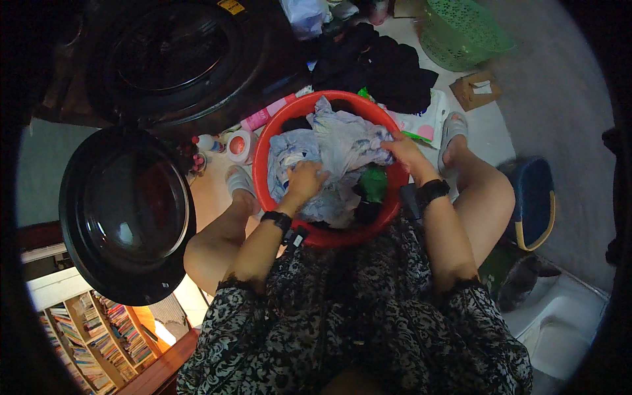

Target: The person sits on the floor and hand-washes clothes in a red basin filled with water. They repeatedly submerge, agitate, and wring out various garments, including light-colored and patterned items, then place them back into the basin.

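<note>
Between my legs stands a red plastic basin (pixel 260 170) full of clothes. My right hand (pixel 407 154) grips the edge of a pale patterned garment (pixel 345 136) at the basin's right side. Over the left part of the basin, my left hand (pixel 303 180) rests on a light blue garment (pixel 291 143); its fingertips are partly lost in the cloth, so its hold is unclear. A green item (pixel 374 183) and dark cloth (pixel 368 211) lie lower in the basin, at the right.
At the left is a black front-loading washing machine (pixel 276 54) with its round door (pixel 126 227) swung open. Dark clothes (pixel 380 69) lie on the floor beyond the basin. A green perforated basket (pixel 459 39), a tissue box (pixel 475 91) and a blue bucket (pixel 533 202) stand rightward.
</note>
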`<state>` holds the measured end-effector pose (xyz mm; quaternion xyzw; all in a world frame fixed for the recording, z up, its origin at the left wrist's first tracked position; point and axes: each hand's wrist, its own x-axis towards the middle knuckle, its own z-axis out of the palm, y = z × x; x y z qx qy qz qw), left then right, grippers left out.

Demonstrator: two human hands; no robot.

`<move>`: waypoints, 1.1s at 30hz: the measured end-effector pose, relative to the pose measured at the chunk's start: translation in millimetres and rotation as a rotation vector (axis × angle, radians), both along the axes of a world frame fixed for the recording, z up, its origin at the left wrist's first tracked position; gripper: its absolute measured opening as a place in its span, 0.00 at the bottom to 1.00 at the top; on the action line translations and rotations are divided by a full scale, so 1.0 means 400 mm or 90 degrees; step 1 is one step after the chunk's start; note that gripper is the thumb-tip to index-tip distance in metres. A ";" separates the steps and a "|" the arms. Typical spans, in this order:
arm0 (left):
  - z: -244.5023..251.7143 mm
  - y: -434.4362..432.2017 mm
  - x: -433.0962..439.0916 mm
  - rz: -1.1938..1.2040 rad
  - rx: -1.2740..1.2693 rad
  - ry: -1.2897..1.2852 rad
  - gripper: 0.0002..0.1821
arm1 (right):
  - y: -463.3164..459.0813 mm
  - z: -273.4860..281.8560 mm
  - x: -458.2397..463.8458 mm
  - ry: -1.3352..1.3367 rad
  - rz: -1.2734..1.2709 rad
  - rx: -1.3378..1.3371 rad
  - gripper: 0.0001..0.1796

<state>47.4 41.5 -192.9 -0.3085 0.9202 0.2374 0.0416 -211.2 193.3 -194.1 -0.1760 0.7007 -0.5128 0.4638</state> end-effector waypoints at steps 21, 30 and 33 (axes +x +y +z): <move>0.664 -0.082 0.074 0.227 0.689 0.752 0.23 | 0.013 0.612 -0.153 0.033 0.020 -0.305 0.26; 0.499 -0.085 0.113 0.270 0.489 0.261 0.32 | 0.004 0.347 -0.074 0.037 0.287 0.020 0.37; 0.399 -0.064 0.155 0.051 0.195 0.123 0.32 | 0.013 0.267 -0.018 0.374 0.540 0.139 0.39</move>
